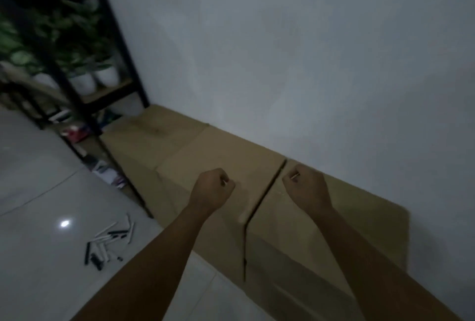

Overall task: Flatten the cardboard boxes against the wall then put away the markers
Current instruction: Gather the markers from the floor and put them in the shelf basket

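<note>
Three brown cardboard boxes stand in a row against the white wall: a far one [151, 135], a middle one [226, 153] and a near one [341, 220]. A dark gap [267, 192] separates the middle and near boxes. My left hand [213, 188] is curled into a fist over the middle box's top. On the other side of the gap, my right hand [307, 187] is a fist over the near box. Neither hand visibly holds anything. Several black and white markers [108, 242] lie scattered on the tiled floor to the left.
A black metal shelf [84, 104] stands at the left end of the boxes, with potted plants in white pots [95, 76] and small clutter on its lower levels. The glossy tiled floor [38, 192] spreads out to the left. The picture is dim and blurred.
</note>
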